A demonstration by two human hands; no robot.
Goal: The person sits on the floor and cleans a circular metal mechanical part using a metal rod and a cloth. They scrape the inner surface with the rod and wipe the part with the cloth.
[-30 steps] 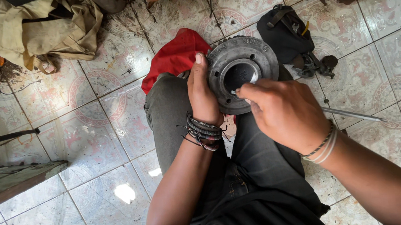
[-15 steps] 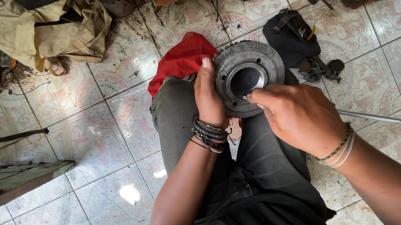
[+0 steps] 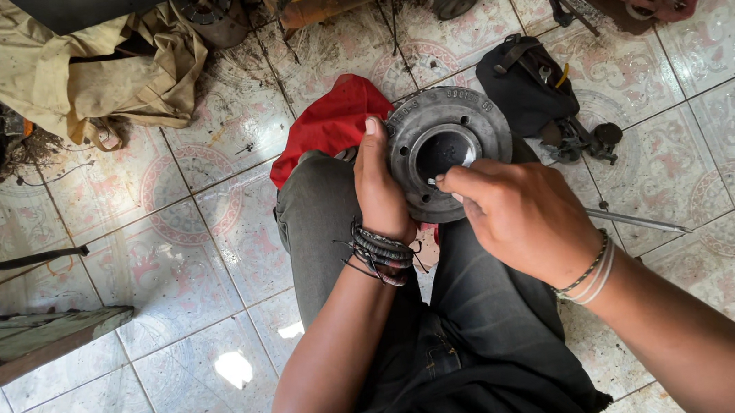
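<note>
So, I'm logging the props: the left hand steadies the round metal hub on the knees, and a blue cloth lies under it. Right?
Not quite: the cloth is red, not blue, as the head view shows. The left hand does steady the round metal hub on the knees.

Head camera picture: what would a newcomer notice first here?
First, the round grey metal disc at the centre, resting on the person's knees, steadied by the left hand while the right hand reaches its central hole. Next, the red cloth just beyond it on the patterned tile floor.
</note>
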